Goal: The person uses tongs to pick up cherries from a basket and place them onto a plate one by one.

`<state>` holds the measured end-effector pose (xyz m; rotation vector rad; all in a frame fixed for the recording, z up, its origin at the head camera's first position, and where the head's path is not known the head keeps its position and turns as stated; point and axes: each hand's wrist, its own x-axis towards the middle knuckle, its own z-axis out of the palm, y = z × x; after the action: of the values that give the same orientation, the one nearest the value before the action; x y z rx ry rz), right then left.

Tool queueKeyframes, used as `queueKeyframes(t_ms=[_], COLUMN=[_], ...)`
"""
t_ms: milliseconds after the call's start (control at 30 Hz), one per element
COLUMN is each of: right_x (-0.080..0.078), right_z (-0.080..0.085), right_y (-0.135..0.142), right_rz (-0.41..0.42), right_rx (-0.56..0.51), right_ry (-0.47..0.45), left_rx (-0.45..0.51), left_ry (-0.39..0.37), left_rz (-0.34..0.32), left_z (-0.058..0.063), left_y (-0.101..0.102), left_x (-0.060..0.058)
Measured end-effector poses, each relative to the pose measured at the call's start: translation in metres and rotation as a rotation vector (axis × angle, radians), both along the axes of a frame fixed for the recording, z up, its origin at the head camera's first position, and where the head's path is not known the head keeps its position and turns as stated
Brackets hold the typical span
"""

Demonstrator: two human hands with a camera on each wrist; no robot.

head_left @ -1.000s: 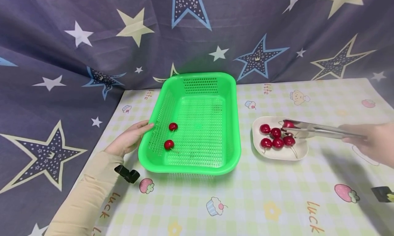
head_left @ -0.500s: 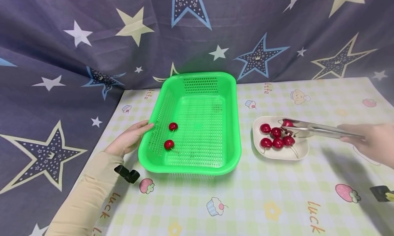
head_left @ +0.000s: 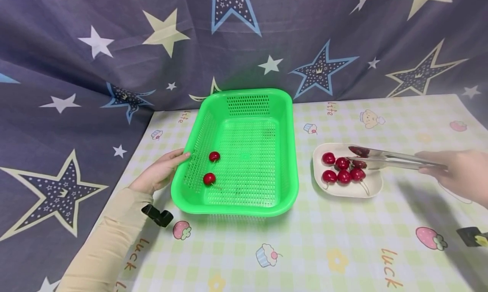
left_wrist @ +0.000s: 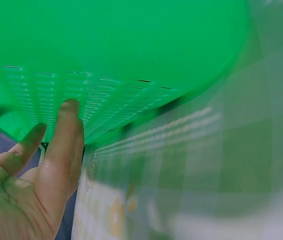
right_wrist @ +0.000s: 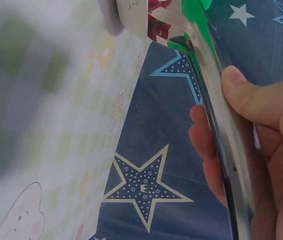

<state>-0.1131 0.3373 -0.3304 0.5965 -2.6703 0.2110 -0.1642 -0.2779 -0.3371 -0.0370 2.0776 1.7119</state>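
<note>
My left hand (head_left: 162,171) touches the left side of a green plastic basket (head_left: 287,156), fingertips right at its rim; in the left wrist view straight fingers (left_wrist: 61,160) lie along the slotted wall. Two cherries (head_left: 209,179) rest inside the basket. On the right, my right hand (head_left: 457,173) grips metal tongs (head_left: 392,163), thumb on one arm and fingers on the other. The tongs' tips are spread over a white dish (head_left: 375,185) of several red cherries (head_left: 344,176). Red shows on the tips, which hide part of the dish's upper right.
A checked tablecloth (head_left: 305,249) with printed pictures covers the table. Behind and to the left hangs a dark blue star-patterned cloth (head_left: 244,59). The basket stands left of the dish, with a strip of tablecloth between them.
My right hand has shifted slightly left with the tongs. Their tips now stand wider apart and cover the upper right cherry that showed before. The left hand and basket stay put.
</note>
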Motion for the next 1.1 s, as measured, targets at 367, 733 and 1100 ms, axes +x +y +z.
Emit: queueKeyframes(t_ms=[367, 733, 1100], right_x=[-0.003, -0.011, -0.006], right_z=[0.0, 0.003, 0.016], right_y=[0.002, 0.007, -0.006], right_rz=[0.015, 0.0, -0.238], right_rx=[-0.012, -0.111, -0.193], right_ry=[0.021, 0.049, -0.335], left_rx=[0.002, -0.045, -0.034], left_ry=[-0.006, -0.015, -0.008], left_rz=[0.009, 0.018, 0.007], left_z=[-0.001, -0.001, 0.0], left_y=[0.0, 0.002, 0.002], left_x=[0.002, 0.0, -0.001])
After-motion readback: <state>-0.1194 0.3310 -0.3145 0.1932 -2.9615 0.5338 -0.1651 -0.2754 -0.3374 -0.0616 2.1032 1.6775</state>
